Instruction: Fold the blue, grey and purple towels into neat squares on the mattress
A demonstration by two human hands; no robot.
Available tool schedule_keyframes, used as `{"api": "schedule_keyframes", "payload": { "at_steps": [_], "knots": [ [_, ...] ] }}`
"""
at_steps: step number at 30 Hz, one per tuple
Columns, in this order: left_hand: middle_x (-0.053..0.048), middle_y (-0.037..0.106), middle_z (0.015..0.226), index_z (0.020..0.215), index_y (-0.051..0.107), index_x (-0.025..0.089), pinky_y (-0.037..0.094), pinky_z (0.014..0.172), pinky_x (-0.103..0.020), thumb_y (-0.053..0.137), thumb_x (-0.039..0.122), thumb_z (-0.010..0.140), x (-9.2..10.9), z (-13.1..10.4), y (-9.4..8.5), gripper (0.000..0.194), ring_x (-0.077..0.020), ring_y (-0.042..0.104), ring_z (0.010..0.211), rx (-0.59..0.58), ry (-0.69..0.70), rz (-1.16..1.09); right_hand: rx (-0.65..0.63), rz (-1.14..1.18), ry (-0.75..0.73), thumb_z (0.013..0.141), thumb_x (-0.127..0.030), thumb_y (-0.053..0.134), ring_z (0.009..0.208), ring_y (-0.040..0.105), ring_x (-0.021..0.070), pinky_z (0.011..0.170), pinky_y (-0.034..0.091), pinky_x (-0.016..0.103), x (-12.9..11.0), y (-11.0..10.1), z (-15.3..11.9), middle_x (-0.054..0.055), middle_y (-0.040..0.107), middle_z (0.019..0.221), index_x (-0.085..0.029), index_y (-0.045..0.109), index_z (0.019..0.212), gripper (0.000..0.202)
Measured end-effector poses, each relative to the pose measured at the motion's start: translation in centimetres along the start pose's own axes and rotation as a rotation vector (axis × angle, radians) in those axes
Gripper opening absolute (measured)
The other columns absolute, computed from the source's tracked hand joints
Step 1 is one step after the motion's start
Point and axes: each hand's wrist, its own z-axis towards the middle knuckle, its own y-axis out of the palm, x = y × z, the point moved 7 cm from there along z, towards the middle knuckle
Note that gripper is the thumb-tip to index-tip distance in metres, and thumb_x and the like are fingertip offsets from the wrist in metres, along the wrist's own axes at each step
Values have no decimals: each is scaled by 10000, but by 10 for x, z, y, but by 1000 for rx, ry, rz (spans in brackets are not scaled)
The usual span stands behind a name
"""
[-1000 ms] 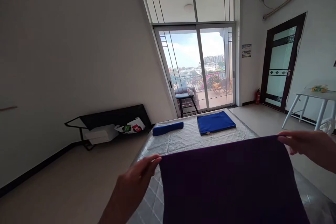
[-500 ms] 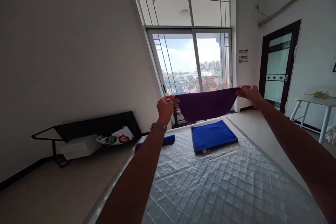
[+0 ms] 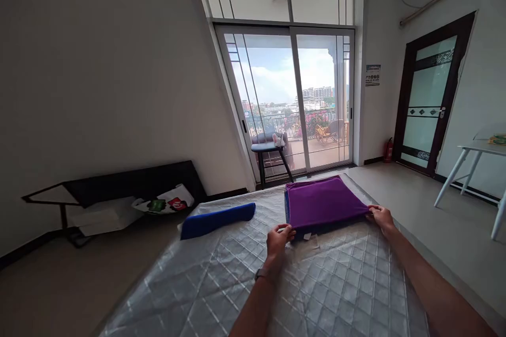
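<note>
A folded purple cloth (image 3: 324, 201) lies flat over a folded blue cloth (image 3: 286, 208), of which only the left edge and a strip at the front show. My left hand (image 3: 278, 239), with a watch on its wrist, pinches the purple cloth's near left corner. Its near right corner is between the fingers of my right hand (image 3: 381, 218). A rolled or narrowly folded blue cloth (image 3: 219, 219) rests to the left, apart from the stack. All of them are on a quilted, plastic-covered mattress (image 3: 340, 284).
Beyond the mattress, a dark stool (image 3: 269, 147) stands before the sliding glass door. On the left, a black bench (image 3: 138, 181) holds bags. A white table (image 3: 480, 148) and a dark-framed door (image 3: 432, 95) are on the right, with a fire extinguisher (image 3: 388, 150) near the door.
Both hands have come down and nearer with the purple cloth, which hung in the air before and now covers the folded blue cloth. The view has shifted slightly.
</note>
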Motion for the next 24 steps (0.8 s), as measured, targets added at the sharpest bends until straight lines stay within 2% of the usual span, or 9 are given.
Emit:
{"api": "schedule_keyframes", "payload": {
  "at_steps": [4, 9, 12, 15, 17, 19, 24],
  "knots": [
    [6, 673, 544, 727, 614, 187, 539, 504, -239, 776, 308, 696, -4, 8, -5, 204, -172, 686, 502, -16, 91, 44, 62, -42, -5, 832, -163, 560, 562, 712, 158, 537, 588, 217, 19, -5, 13, -18, 664, 591, -226, 620, 819, 88],
    [-6, 706, 656, 859, 604, 199, 564, 593, -270, 630, 486, 777, 8, 9, -1, 300, -188, 723, 639, -37, 201, 148, 91, -146, -71, 874, -251, 491, 645, 731, 163, 557, 577, 233, 18, -6, 20, 20, 720, 755, -177, 633, 1038, 229],
    [-16, 729, 750, 940, 612, 199, 531, 569, -246, 560, 439, 829, 17, 5, 5, 269, -170, 714, 660, -88, 260, 279, 120, -244, -118, 878, -281, 459, 629, 718, 160, 589, 566, 248, 12, -12, 19, 38, 738, 813, -162, 642, 1080, 297],
    [26, 680, 640, 843, 645, 204, 454, 520, -225, 587, 299, 800, 18, -3, 11, 119, -140, 647, 545, -176, 283, 480, 141, -365, -152, 836, -295, 499, 570, 687, 173, 635, 547, 275, 7, -16, 14, 45, 742, 774, -185, 689, 931, 239],
    [43, 634, 558, 738, 652, 209, 423, 552, -226, 618, 208, 758, 17, -8, 14, 40, -136, 623, 543, -227, 286, 626, 152, -444, -179, 802, -300, 534, 627, 696, 211, 682, 529, 299, 4, -18, 10, 62, 741, 754, -204, 692, 806, 185],
    [34, 646, 576, 711, 661, 215, 405, 601, -234, 634, 172, 751, 16, -11, 13, 64, -145, 633, 609, -244, 286, 752, 167, -508, -215, 783, -297, 544, 750, 708, 255, 735, 509, 316, -3, -19, 6, 82, 744, 777, -215, 686, 755, 167],
    [-2, 719, 748, 828, 696, 237, 368, 621, -249, 597, 233, 835, 20, -10, 7, 100, -169, 652, 724, -219, 268, 939, 213, -601, -316, 835, -312, 463, 919, 685, 276, 814, 474, 323, -26, -21, -2, 112, 755, 928, -193, 705, 914, 280]
  ]
}}
